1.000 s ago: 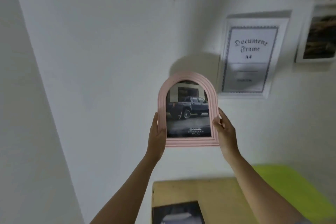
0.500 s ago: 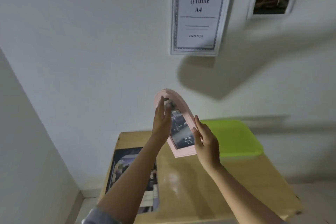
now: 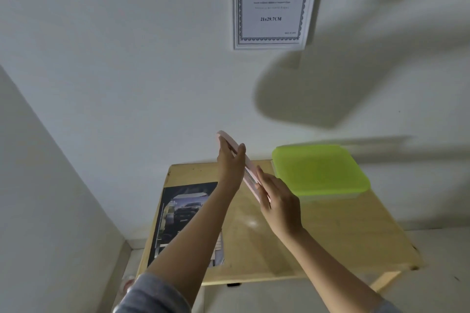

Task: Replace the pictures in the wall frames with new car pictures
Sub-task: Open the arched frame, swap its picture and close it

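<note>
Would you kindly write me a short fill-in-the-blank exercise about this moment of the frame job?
1. Both hands hold the arched ____ frame edge-on above the table.
2. The lidded container on the wooden table is bright ____.
3. The car picture lies on the table's ____ side.
4. The document frame hangs on the ____.

Missing words: pink; green; left; wall

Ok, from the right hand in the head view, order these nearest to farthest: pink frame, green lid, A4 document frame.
1. Pink frame, held in the right hand.
2. Green lid, on the table just right.
3. A4 document frame, high on the wall.
</note>
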Available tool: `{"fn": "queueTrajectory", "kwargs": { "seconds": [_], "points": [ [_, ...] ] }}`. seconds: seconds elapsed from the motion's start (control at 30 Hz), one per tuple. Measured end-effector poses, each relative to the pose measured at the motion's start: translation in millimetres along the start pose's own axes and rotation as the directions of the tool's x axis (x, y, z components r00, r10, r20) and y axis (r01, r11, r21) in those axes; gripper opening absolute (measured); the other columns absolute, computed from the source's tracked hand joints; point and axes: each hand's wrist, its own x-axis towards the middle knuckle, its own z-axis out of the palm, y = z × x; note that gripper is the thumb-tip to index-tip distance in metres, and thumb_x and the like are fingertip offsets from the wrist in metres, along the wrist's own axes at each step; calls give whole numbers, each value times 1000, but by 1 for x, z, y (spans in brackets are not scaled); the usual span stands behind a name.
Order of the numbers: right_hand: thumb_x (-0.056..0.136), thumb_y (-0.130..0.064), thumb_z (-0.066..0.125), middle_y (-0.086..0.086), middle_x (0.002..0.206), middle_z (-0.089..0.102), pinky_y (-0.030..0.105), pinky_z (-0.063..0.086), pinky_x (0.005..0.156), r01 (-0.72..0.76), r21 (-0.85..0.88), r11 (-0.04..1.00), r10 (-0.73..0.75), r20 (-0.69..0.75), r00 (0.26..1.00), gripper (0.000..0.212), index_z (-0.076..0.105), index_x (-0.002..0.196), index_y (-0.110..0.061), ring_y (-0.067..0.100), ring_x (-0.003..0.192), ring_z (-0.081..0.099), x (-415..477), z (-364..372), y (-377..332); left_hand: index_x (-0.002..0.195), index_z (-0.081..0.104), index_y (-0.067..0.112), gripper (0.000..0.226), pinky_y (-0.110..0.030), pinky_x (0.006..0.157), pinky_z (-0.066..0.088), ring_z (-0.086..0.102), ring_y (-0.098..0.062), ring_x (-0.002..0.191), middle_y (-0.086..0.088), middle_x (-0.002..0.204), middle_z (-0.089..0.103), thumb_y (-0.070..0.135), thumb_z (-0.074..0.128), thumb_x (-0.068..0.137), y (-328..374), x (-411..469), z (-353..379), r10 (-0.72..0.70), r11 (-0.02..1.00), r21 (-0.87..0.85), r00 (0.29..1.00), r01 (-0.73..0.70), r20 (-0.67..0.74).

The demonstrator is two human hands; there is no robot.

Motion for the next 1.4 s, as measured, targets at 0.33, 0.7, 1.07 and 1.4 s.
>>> {"fn": "queueTrajectory", "kwargs": {
  "seconds": [0.33, 0.7, 1.07, 1.4],
  "points": [
    [92, -22, 47, -2, 109, 66, 21, 50, 86, -301, 453, 839, 245, 180, 953, 31, 60, 119, -11, 4, 99, 61, -35, 52, -46, 78, 39, 10, 16, -22, 49, 26, 28, -11, 55, -2, 65, 30, 8, 37, 94, -51, 18, -54, -73, 994, -92, 986, 59, -149],
    [97, -16, 41, 10, 129, 54, 26, 39, 92, -870, 148, 470, 753, 447, 482, 35, 49, 130, -7, 23, 117, 51, -63, 69, 28, 119, 59, 16, 29, -38, 82, 53, 60, -22, 97, -10, 112, 61, 25, 42, 97, -121, -7, -87, -341, 898, -262, 936, 352, 88],
    [92, -12, 51, 14, 115, 58, 27, 42, 85, -894, -7, 448, 810, 427, 402, 32, 56, 124, -7, 19, 95, 55, -113, 51, 94, 136, 40, 16, 41, -45, 103, 42, 46, -26, 123, -7, 134, 45, 20, 44, 96, -202, -33, -11, -485, 854, 274, 867, 442, 112],
    [92, -12, 51, 11, 113, 52, 11, 29, 82, -826, -99, 556, 747, 495, 444, 35, 51, 126, -3, 11, 94, 46, -113, 60, 122, 143, 28, 11, 49, -41, 109, 31, 31, -28, 134, -11, 147, 28, 23, 42, 98, -220, -25, 14, -463, 775, 501, 886, 385, 34]
  ]
}}
